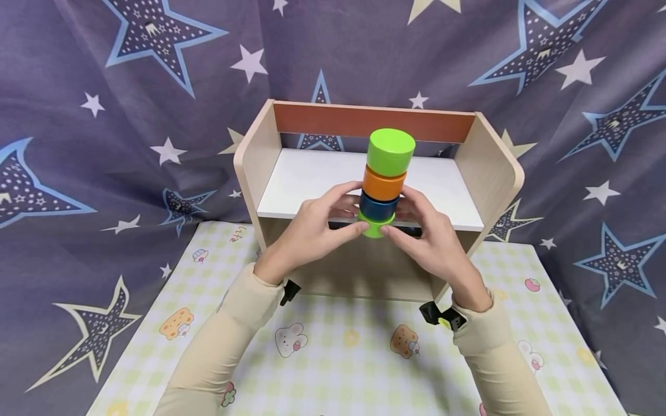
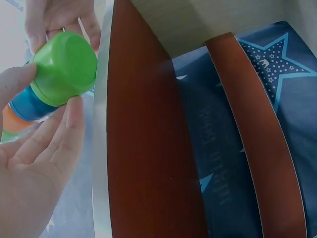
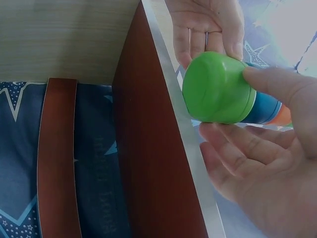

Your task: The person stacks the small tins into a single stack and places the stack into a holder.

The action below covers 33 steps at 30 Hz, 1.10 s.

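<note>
A tower of round plastic cups is held upright between both hands at shelf height: a light green cup (image 1: 391,152) on top, then an orange cup (image 1: 383,184), a dark blue cup (image 1: 377,205) and a green bottom cup (image 1: 372,226). My left hand (image 1: 317,228) grips the lower cups from the left, thumb on the bottom one. From the right, my right hand (image 1: 432,234) grips them the same way, its thumb opposite. In the right wrist view the bottom cup's underside (image 3: 200,84) shows beside the shelf board's front edge.
Behind the hands stands a wooden shelf unit with a white shelf board (image 1: 317,179), pale side panels (image 1: 494,156) and a red-brown back rail (image 1: 343,118). It stands on a checked tablecloth (image 1: 343,370). A purple star-patterned curtain (image 1: 208,115) hangs behind.
</note>
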Available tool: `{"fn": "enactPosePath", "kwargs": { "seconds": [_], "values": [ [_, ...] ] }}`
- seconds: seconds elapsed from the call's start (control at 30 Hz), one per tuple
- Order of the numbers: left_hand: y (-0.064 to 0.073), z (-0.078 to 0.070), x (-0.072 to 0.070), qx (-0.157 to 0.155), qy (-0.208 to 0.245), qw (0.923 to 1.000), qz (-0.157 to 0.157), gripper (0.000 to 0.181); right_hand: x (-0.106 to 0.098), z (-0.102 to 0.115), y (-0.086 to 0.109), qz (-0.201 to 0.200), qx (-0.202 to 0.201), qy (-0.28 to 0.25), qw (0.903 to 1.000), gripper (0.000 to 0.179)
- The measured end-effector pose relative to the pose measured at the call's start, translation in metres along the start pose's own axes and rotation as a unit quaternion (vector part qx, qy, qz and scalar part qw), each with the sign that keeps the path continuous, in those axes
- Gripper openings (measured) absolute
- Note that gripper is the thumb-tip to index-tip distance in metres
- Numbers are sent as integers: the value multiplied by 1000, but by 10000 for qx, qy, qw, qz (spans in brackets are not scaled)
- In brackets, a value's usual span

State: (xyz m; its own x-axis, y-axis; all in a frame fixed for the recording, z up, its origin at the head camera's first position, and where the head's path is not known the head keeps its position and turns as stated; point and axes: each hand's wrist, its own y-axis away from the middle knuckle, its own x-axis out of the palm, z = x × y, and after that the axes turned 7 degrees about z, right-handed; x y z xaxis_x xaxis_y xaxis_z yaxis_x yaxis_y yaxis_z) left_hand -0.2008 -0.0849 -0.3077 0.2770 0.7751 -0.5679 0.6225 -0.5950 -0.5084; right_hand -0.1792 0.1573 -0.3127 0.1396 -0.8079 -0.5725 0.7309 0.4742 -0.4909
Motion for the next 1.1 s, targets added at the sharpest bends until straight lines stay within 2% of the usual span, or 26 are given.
{"fn": "enactPosePath", "kwargs": {
  "seconds": [0.3,0.5,0.8,1.0,1.1],
  "values": [
    [-4,3,0,-238,206,9995,-40,65,1,-1,-5,-29,227,122,9997,74],
    [-7,6,1,-361,338,9987,-115,62,1,-2,-8,-79,220,85,9997,72],
    [-10,5,3,-796,596,9949,-196,61,4,-8,-14,-205,214,43,9996,72],
    [-11,7,4,-930,698,9926,-361,60,7,-11,-15,-430,309,-233,9983,72],
    [-12,8,5,-886,677,9928,-448,60,9,-11,-16,-563,348,-354,9972,71]
  ]
}}
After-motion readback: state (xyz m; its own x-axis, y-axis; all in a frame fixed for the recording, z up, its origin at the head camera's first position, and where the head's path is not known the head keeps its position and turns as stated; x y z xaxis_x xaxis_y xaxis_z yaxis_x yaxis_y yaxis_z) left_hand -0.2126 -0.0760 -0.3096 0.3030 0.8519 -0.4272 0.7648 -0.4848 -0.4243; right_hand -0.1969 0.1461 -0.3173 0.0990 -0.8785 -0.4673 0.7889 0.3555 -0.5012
